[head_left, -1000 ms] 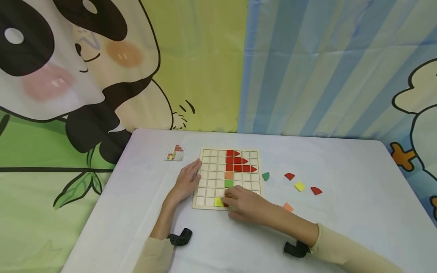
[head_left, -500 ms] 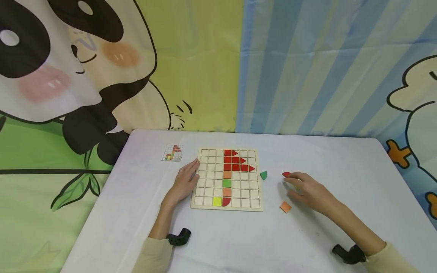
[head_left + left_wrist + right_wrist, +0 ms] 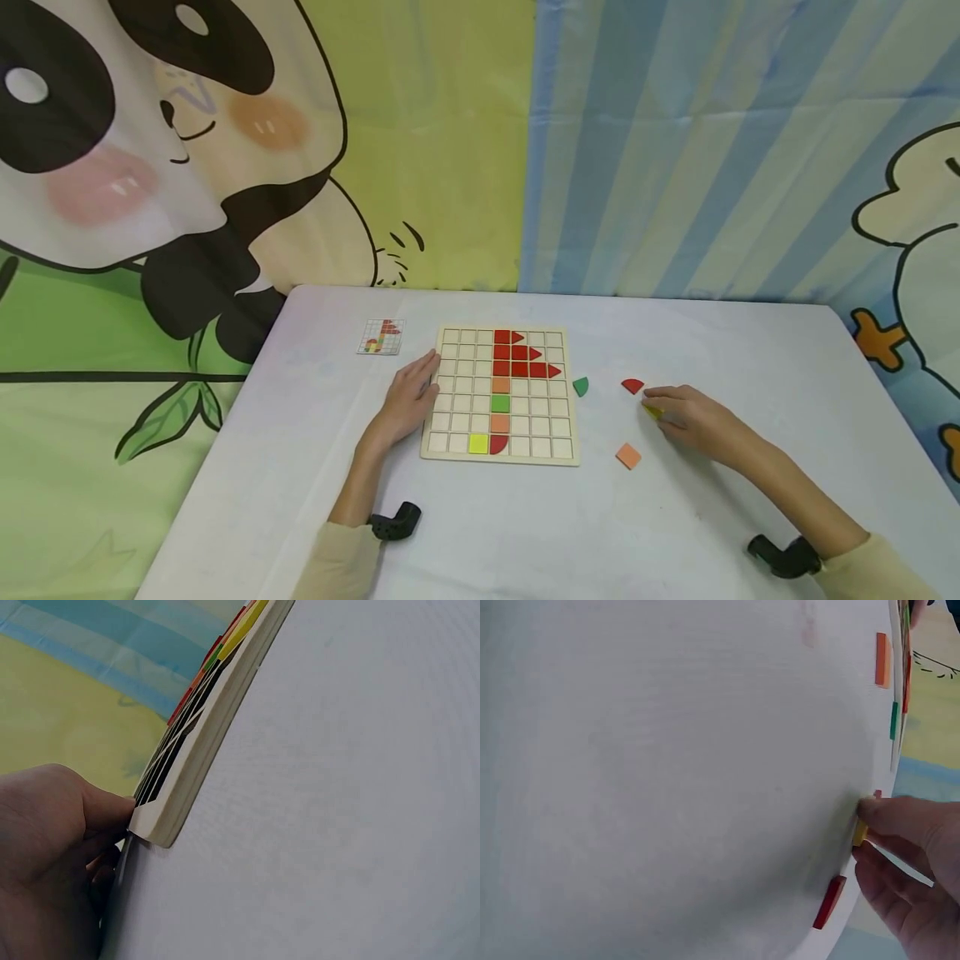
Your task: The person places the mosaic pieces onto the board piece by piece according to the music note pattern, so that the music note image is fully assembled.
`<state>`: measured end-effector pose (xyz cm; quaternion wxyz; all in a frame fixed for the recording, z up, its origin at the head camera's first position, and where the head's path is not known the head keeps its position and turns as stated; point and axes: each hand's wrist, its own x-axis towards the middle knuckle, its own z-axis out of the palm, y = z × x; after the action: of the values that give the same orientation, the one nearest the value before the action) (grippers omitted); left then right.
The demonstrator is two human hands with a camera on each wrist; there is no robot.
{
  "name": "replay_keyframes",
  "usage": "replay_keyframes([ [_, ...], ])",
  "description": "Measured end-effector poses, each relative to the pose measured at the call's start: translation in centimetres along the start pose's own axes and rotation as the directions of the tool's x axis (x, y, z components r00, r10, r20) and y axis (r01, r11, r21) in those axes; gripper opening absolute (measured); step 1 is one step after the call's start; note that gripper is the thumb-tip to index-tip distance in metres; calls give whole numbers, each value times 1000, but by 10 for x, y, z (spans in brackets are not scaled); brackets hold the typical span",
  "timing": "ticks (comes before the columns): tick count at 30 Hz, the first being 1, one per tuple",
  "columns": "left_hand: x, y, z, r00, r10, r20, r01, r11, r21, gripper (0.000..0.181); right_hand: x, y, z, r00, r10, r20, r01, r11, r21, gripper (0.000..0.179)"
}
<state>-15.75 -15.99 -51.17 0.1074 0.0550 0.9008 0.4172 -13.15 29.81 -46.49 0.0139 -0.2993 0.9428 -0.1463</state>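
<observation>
Yellow and square, a tile (image 3: pixel 654 412) in the head view is pinched by the right hand (image 3: pixel 697 421), to the right of the wooden board (image 3: pixel 539 404), near a red quarter-round (image 3: pixel 632 386); the left hand (image 3: pixel 408 390), fingers loosely extended, rests against the board's left edge. Left wrist: its thumb touches the board, other fingers partly hidden. Right wrist: thumb and fingertips grip the tile, a second red piece (image 3: pixel 829 903) lying near

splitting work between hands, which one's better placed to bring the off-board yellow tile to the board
Probably the right hand: it pinches that yellow tile, right of the board. The left hand touches the board's left edge, on the opposite side.
</observation>
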Motion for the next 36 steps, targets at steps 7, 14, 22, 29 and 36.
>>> replay_keyframes([
  [7,-2,0,-1,1000,-5,-3,5,1000,-9,58,5,5,9,995,-47,-91,43,998,-50,27],
  [14,-5,-3,-3,1000,-12,-11,12,1000,-7,58,20,-8,3,993,6,-117,-7,1000,-10,24],
  [22,-7,-4,-2,1000,-15,-6,15,1000,-17,58,60,-57,6,975,-156,-156,178,975,134,24],
  [29,-6,-1,-1,1000,0,-7,-1,1000,-23,58,102,-106,18,940,-320,-120,338,923,186,20],
  [36,-2,2,-1,1000,13,-15,-13,1000,1,58,133,-143,37,868,-488,-92,496,858,134,16],
])
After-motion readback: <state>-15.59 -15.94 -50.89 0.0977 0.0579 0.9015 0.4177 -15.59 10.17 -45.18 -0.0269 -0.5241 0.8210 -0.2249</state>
